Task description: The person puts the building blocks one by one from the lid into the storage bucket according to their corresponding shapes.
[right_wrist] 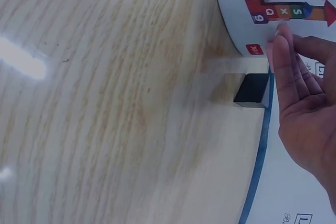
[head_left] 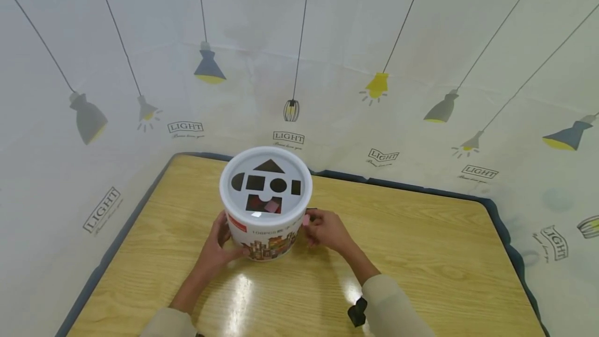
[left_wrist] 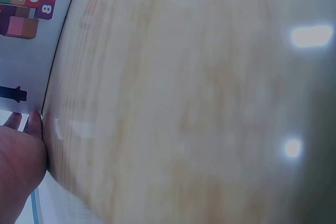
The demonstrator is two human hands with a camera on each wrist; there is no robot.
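A white bucket, printed with lettered blocks, stands on the wooden table; its pale lid has several shaped cut-outs. My left hand holds the bucket's left side, thumb across the front. In the left wrist view, the hand shows at the bucket's bottom edge. Close against the bucket's right side, my right hand pinches a small pink block. Fingers mostly cover that block in the right wrist view. Another pink block and red pieces show through the lid's front cut-out.
Beyond my right hand, a black block lies on the wooden table near its far edge. A pale wall covering printed with hanging lamps rises behind and beside the table.
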